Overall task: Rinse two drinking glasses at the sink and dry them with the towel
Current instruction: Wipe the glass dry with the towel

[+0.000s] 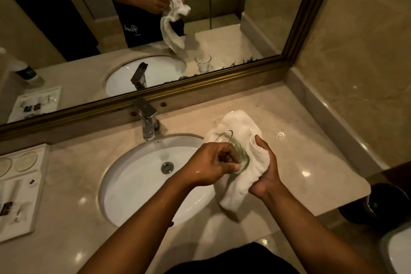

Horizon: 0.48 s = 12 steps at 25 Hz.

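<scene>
- The left hand [213,162] is closed around a clear drinking glass [236,155], fingers curled over its side and base, so the glass lies tilted with its mouth toward the towel.
- The right hand [265,167] is clamped on a bunched white towel [240,131], which wraps the far side of the glass; the cloth is pressed against the glass, most likely so one hand can turn the glass while the other wipes.
- Both hands work just past the 3 o'clock edge of the white oval sink [133,184], above the marble surface [300,158]; held there, drips probably fall on the towel or the stone.
- The towel's loose tail hangs down toward the surface below the right hand.
- The chrome faucet [146,118] stands at 12 o'clock of the sink; whether water is running I cannot tell.
- The left hand looks wet, which fits a glass fresh from rinsing. I judge the step in hand to be drying.
- A second glass shows only as a reflection in the mirror [222,29], upright on the surface toward 1 o'clock; on the surface itself the towel hides that spot, so its state, rinsed or dried, is unclear.
- A tray of toiletries [20,184] sits at 9 o'clock, well apart from the work.
- Wet glass in a wet hand may slip; the closed grip guards against that.
</scene>
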Tool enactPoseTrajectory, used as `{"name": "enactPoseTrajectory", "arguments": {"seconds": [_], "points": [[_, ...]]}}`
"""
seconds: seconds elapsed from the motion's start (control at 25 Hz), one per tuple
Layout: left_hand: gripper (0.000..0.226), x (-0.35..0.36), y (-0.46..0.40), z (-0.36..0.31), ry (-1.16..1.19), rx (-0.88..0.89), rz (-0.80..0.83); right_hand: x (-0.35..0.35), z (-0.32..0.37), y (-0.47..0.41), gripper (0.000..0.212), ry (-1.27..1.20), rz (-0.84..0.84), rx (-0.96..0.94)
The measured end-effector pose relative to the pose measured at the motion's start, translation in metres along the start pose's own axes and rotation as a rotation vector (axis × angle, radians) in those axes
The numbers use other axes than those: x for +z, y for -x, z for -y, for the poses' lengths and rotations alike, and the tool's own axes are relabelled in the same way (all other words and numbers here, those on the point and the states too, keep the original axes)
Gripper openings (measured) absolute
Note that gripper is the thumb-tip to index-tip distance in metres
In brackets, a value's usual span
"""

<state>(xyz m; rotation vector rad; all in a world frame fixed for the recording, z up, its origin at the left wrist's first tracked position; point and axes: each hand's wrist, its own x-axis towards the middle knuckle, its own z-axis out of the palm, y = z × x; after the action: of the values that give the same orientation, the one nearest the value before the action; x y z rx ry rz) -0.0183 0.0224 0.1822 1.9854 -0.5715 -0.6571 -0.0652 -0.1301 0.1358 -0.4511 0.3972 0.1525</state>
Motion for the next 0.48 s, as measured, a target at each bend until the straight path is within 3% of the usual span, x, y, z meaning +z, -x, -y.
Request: {"name": "enactPoseTrajectory", "arguments": {"seconds": [0.12, 0.24, 0.36, 0.4, 0.48], "points": [[0.016, 0.011, 0.002, 0.004, 0.145, -0.012, -0.131, -0.003, -0.01, -0.004, 0.062, -0.03, 0.012, -0.063], [0.022, 0.023, 0.004, 0.005, 0.154, -0.022, -0.273, 0.003, -0.009, -0.007, 0.061, 0.145, -0.041, -0.128], [0.015, 0.028, 0.001, 0.002, 0.307, -0.054, -0.429, 0.001, -0.009, -0.013, 0.058, 0.351, -0.224, -0.23], [0.011, 0.025, 0.0, 0.001, 0.327, -0.069, -0.432, 0.0, -0.009, -0.012, 0.054, 0.398, -0.248, -0.249], [0.011, 0.014, -0.004, 0.0, 0.191, -0.054, -0.342, -0.005, -0.008, -0.01, 0.064, 0.363, -0.162, -0.183]]}}
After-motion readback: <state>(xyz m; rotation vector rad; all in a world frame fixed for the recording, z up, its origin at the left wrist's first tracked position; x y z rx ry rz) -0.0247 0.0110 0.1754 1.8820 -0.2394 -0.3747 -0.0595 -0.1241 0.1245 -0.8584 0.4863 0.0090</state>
